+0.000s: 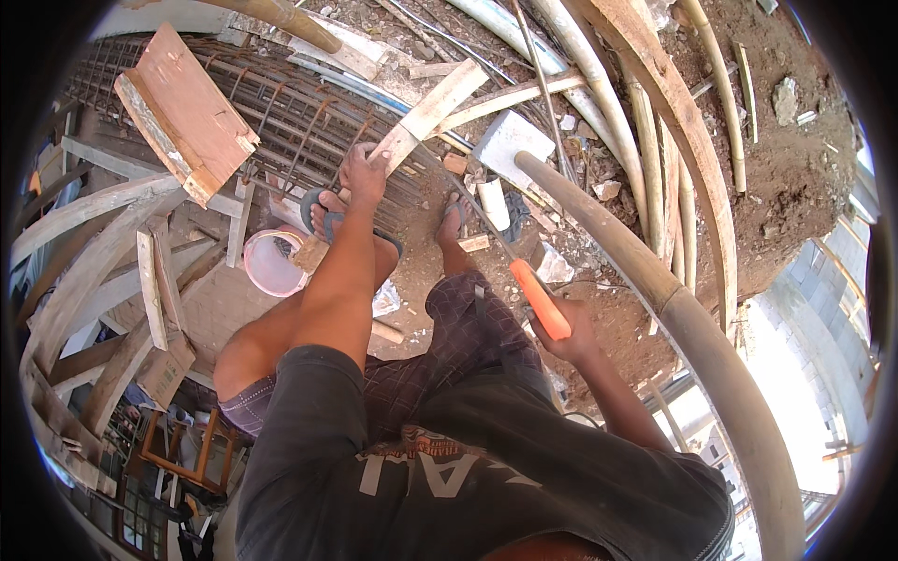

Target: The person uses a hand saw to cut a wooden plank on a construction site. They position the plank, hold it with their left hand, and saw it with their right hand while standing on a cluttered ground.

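Currently the wooden plank (426, 117) lies aslant across the rebar cage (281, 112), its near end pinned under the left hand (360, 173), which presses down flat on it. Right hand (571, 332) is clenched around the orange handle of a handsaw (540, 299); the thin blade runs up toward the plank, tip near the left hand.

Judgement: step in hand is steadying the plank ahead of a cut; no kerf is discernible. Next move calls for laying the blade on the wood clear of the left hand's fingers, feet braced.

Edges and room: both sandalled feet stand close below the plank, a pink bucket (271, 264) just beside the left foot. A thick bamboo pole (692, 318) curves close by the right elbow, limiting the saw stroke. Loose timber crowds the left; rubble-strewn ground ahead.
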Motion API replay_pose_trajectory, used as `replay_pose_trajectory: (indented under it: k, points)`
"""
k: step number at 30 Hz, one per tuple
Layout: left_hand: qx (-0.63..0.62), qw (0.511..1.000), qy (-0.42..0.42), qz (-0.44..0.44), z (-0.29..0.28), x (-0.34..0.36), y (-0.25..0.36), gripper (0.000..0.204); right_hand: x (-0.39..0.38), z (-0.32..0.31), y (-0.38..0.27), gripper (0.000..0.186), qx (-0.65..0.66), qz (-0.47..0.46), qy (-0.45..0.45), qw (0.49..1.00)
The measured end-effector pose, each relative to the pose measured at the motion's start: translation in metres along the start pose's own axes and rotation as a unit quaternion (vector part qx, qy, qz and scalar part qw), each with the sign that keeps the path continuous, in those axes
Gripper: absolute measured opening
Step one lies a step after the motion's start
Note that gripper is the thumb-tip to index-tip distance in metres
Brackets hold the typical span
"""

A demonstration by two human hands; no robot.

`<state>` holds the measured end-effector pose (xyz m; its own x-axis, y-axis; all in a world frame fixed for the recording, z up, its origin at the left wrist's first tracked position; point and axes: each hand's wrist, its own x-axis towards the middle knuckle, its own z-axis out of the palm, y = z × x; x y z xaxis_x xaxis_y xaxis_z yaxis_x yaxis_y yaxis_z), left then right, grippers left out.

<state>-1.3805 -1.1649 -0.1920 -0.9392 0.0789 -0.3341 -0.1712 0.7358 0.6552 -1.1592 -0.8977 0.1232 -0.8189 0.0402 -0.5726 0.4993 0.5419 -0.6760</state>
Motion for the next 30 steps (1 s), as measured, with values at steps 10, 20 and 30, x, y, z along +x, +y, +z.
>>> replay_pose_trajectory:
  k: [10,20,30]
  points:
    - [-0.007,0.999,-0.008,0.034,-0.006,-0.005,-0.007,0.034,0.122,0.052,0.008,0.043,0.050,-0.077,0.019,0.996]
    - [0.038,0.999,0.007,-0.003,-0.002,0.002,0.003,0.033,0.120,0.043,0.028,0.025,0.045,-0.011,0.037,0.998]
    - [0.035,0.999,0.032,0.027,-0.004,0.000,0.001,0.031,0.131,0.046,0.062,0.030,0.128,-0.052,0.092,0.986]
